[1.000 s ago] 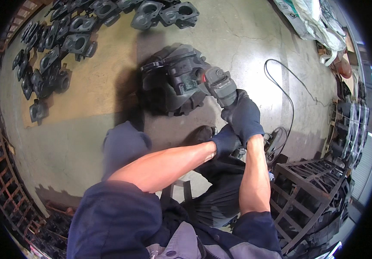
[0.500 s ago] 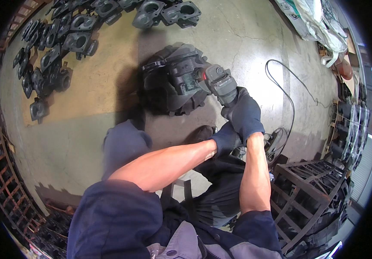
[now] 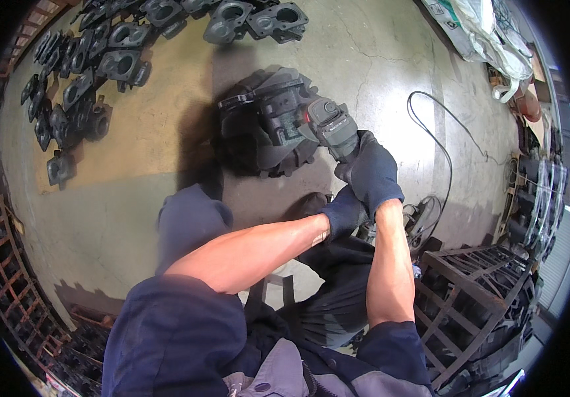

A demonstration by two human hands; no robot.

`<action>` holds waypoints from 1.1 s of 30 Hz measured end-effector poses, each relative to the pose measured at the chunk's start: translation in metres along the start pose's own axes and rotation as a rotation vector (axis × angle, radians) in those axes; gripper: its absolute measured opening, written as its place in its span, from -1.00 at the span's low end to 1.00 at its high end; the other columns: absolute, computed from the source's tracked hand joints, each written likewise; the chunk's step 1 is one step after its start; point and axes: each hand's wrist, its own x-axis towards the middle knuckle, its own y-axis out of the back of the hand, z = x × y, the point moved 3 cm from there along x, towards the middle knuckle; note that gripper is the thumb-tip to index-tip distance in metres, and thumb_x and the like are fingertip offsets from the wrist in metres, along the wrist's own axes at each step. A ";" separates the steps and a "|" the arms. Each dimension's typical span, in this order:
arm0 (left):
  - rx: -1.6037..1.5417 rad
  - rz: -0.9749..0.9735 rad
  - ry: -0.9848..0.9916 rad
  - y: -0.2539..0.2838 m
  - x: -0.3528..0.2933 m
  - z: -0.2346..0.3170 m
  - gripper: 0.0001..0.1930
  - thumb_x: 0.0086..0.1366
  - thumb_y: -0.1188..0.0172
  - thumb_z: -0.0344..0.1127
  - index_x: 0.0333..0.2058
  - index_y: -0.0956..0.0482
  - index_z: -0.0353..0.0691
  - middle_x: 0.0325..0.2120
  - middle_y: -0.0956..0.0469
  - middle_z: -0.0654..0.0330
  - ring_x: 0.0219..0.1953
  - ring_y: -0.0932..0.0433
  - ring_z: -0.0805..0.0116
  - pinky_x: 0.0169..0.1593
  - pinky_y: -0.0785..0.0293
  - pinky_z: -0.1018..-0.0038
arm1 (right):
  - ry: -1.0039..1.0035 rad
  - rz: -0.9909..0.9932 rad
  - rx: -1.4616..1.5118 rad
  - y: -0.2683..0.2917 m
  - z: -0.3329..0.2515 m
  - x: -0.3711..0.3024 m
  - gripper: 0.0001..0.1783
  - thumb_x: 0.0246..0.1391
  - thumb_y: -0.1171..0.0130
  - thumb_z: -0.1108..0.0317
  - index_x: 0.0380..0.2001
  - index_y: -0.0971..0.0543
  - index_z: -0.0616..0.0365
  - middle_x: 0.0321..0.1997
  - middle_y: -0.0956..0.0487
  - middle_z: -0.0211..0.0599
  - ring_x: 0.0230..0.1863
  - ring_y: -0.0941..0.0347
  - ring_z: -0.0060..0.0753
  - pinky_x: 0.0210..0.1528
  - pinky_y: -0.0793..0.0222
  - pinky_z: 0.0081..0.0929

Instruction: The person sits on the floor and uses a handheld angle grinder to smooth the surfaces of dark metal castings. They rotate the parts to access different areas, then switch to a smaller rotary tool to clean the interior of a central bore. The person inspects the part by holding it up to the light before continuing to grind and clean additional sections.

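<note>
A dark angle grinder (image 3: 338, 134) is in my gloved right hand (image 3: 372, 173), which wraps round its body. My gloved left hand (image 3: 347, 213) is closed at the tool's rear end, just below the right one; its fingers are mostly hidden. The grinder's head and disc touch the right side of a bulky black cast-metal housing (image 3: 265, 126), which rests on the floor in front of me. Where exactly the disc meets the metal is hidden behind the guard.
Several dark flanged castings (image 3: 123, 65) lie at the upper left. A black cable (image 3: 440, 142) loops across the floor on the right. Metal cage racks stand at the lower right (image 3: 460, 284) and far left (image 3: 7, 271). White sacks (image 3: 490, 49) lie at the upper right.
The grinder has shifted slightly left along the housing and turned a little, both hands moving with it. The housing has stayed where it was.
</note>
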 end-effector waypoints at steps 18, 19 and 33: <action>0.094 -0.073 0.070 0.007 -0.012 0.020 -0.44 0.39 -0.17 -0.32 0.28 -0.24 -0.35 0.26 -0.35 0.03 0.27 -0.30 0.35 0.35 -0.18 0.42 | -0.058 -0.070 -0.058 0.002 -0.006 0.002 -0.31 -0.27 -0.44 0.23 0.00 -0.50 0.25 -0.19 -0.67 0.09 -0.12 -0.62 0.12 -0.05 -0.52 -0.14; 0.069 -0.068 0.065 0.007 -0.011 0.014 -0.45 0.38 -0.17 -0.33 0.28 -0.24 -0.35 0.25 -0.35 0.03 0.27 -0.31 0.36 0.35 -0.20 0.43 | -0.051 -0.065 -0.051 0.000 -0.005 0.002 -0.31 -0.27 -0.44 0.23 0.00 -0.50 0.25 -0.19 -0.67 0.09 -0.12 -0.62 0.12 -0.05 -0.52 -0.14; 0.121 -0.112 0.075 0.004 -0.010 0.019 -0.41 0.32 -0.27 -0.22 0.22 -0.31 -0.34 0.24 -0.37 0.02 0.25 -0.33 0.29 0.34 -0.20 0.39 | -0.040 -0.054 -0.062 0.002 -0.004 0.001 -0.41 -0.25 -0.43 0.19 -0.11 -0.54 0.24 -0.25 -0.67 0.09 -0.17 -0.63 0.12 -0.09 -0.53 -0.14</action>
